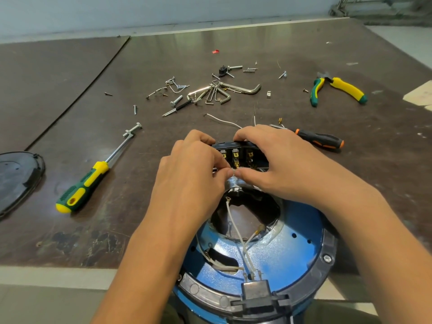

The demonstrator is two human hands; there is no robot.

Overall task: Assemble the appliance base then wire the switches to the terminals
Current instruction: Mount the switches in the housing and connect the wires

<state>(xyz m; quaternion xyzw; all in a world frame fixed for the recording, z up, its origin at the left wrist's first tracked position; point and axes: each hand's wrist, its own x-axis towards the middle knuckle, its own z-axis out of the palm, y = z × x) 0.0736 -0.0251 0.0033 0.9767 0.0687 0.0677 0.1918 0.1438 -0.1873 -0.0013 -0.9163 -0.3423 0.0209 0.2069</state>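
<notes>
Blue appliance base (287,260) sat upturned at the near edge of the brown worktable (70,183), its round opening showing loose white wires (236,226) inside. At its far rim stood the black switch block (240,153) with brass terminals (235,157) facing the camera. The left hand (189,174) gripped the block's left end, thumb and forefinger pinched together just below the terminals. The right hand (278,160) curled over the block's right end, its thumb tip meeting the left fingers; what they pinched was too small to tell. A yellow-green screwdriver (86,183) lay left, pliers (336,90) far right, an orange-black screwdriver (320,139) beside the right hand, hex keys (217,93) and screws (173,87) beyond.
</notes>
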